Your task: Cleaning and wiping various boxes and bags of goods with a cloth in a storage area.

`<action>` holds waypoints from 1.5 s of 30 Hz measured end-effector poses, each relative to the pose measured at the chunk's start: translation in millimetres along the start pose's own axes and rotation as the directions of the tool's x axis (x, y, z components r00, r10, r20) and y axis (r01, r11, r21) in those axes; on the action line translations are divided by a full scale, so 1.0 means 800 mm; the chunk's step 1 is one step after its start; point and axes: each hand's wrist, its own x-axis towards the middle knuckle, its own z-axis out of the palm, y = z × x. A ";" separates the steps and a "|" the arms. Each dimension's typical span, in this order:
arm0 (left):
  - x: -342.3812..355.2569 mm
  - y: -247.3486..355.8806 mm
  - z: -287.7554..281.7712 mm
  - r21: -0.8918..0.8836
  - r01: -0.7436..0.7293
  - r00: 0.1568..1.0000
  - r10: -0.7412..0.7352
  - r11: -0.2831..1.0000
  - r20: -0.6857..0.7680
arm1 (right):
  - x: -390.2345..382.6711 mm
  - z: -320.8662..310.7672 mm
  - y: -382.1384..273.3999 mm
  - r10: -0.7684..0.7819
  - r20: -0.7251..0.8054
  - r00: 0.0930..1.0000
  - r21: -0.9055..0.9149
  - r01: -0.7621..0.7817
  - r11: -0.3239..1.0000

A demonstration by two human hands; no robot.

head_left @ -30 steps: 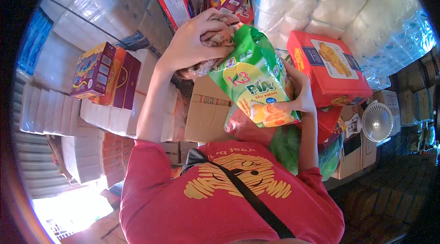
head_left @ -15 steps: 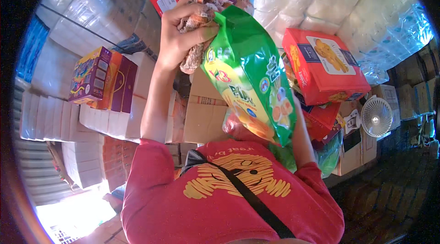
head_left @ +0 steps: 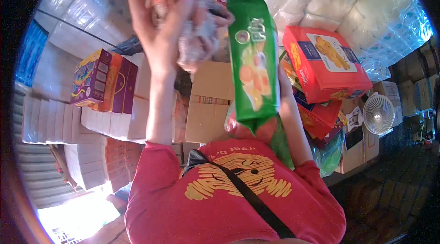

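My left hand is raised at the upper left, its fingers curled around a crumpled pinkish-brown rag; motion blurs both. Just right of the rag, a green snack bag with food pictures stands nearly upright in the air before my chest. Its narrow printed side faces me. My right hand holds the bag from the far right side, with most of its fingers hidden behind it. A gap shows between the rag and the bag's middle.
Red biscuit boxes are stacked at the right, beside a white fan. Purple and orange boxes sit on white packs at the left. A cardboard carton lies behind my hands. Plastic-wrapped bales line the back.
My left hand and the rag have moved up and left, away from the bag. The bag has turned, so its yellow front has gone from sight and its green side shows.
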 end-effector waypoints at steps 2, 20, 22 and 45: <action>-0.009 0.008 0.027 0.179 -0.053 0.996 0.039 0.982 0.079 | 0.008 0.013 -0.009 -0.089 0.207 0.974 -0.157 0.122 0.980; -0.011 -0.052 0.044 0.735 -0.274 0.914 0.405 0.620 0.000 | -0.006 0.054 -0.022 -0.239 0.056 0.969 -0.418 0.241 0.876; -0.004 -0.048 0.045 0.721 -0.267 0.903 0.427 0.639 -0.044 | -0.002 0.052 -0.022 -0.218 0.110 0.970 -0.436 0.244 0.866; -0.113 -0.004 0.028 0.400 -0.370 0.894 0.204 0.839 0.399 | 0.047 0.047 -0.046 -0.019 0.129 0.991 -0.248 0.051 0.967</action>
